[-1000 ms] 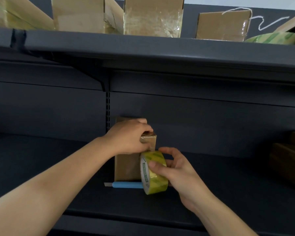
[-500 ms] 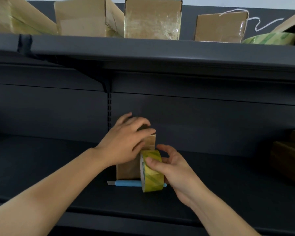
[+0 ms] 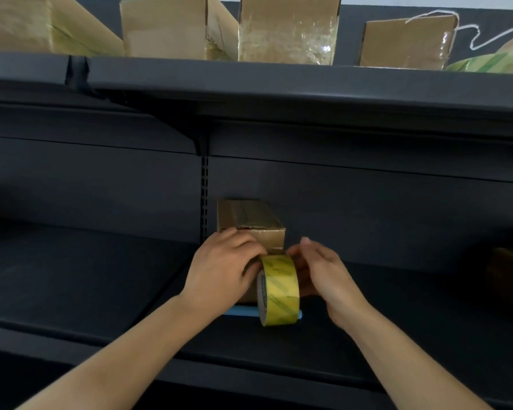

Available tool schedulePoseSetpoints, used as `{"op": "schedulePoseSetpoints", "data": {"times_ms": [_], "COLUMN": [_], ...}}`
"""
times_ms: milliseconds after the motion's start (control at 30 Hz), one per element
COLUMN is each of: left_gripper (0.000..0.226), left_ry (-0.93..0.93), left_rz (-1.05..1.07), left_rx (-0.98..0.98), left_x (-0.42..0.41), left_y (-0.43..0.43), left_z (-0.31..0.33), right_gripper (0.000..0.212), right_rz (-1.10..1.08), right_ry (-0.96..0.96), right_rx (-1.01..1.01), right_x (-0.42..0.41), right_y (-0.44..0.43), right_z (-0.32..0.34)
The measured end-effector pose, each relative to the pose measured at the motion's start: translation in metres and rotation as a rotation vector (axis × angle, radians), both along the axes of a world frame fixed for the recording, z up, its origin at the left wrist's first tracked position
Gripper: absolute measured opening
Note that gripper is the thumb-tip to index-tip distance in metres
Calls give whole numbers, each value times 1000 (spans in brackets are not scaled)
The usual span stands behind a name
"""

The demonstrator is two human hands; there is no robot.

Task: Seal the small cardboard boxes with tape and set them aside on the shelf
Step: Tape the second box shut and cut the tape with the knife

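A small cardboard box [image 3: 249,221] stands on the dark lower shelf [image 3: 101,276], against the back panel. My left hand [image 3: 222,269] holds its front face with the fingers bent over the cardboard, fingertips next to the tape roll. The yellow-green tape roll [image 3: 279,291] stands on edge in front of the box's right corner. My right hand [image 3: 323,270] cups the roll's right side with the thumb lifted off it. Whether a strip of tape runs from the roll to the box is hidden by my hands.
A blue utility knife [image 3: 239,311] lies on the shelf under the roll. The upper shelf [image 3: 279,81] carries several taped cardboard boxes [image 3: 288,28], a second tape roll [image 3: 492,62] and a white cord [image 3: 483,34]. Brown boxes [image 3: 510,270] sit at the lower shelf's right end.
My left hand slid from the box's top down onto its front face, uncovering the top. My right thumb came off the roll, which now stands lower on the shelf.
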State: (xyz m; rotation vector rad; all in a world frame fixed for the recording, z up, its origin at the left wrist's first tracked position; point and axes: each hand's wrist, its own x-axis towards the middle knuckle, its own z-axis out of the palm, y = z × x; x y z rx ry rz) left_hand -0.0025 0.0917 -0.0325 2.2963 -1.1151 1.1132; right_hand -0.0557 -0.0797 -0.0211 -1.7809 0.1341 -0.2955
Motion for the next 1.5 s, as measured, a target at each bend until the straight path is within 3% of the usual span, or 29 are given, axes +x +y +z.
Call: {"op": "schedulePoseSetpoints", "data": {"times_ms": [167,367,500,667,767,867,1067,1133,1267,1333,1500], "left_gripper": [29,33,35,30,18,25,28,29,27,26,19], "left_ry": [83,111,112,132,149,202,251,257,257,264,334], "left_rz": [-37,-43,-28,-28,-8,25,80,84,93,92,66], "left_rx": [-80,-122,-144,-189,-237,-277,-328,-329,-340,-363,-441], "left_x": [-4,-4,-4,-9,-11,-15,-20,-20,-21,-21,-19], "left_y": [-2,-4,-5,-6,-8,-10,-15,-16,-19,-21,-20], "left_z": [-3,-7,-9,-11,-14,-18,-20,-21,-21,-22,-23], "right_gripper": [8,19,14,6,14,10,61,57,16,39,33], "right_rz": [119,317,278,175,149,128,-182,-171,-1,85,73], "right_ry": [163,200,81,218,294,310,190,48,-206,-258,-300], "right_rx": [-492,-602,-852,-1074,-1090,-1069,-962,-905,-904,-895,-1057], "right_x": [13,11,11,5,-3,-13,-27,-24,-17,-15,-12], "right_y": [-19,-18,-16,-56,-90,-112,-124,-115,-96,-86,-76], "right_z": [-21,-31,-31,-15,-5,3,21,21,17,16,18]}}
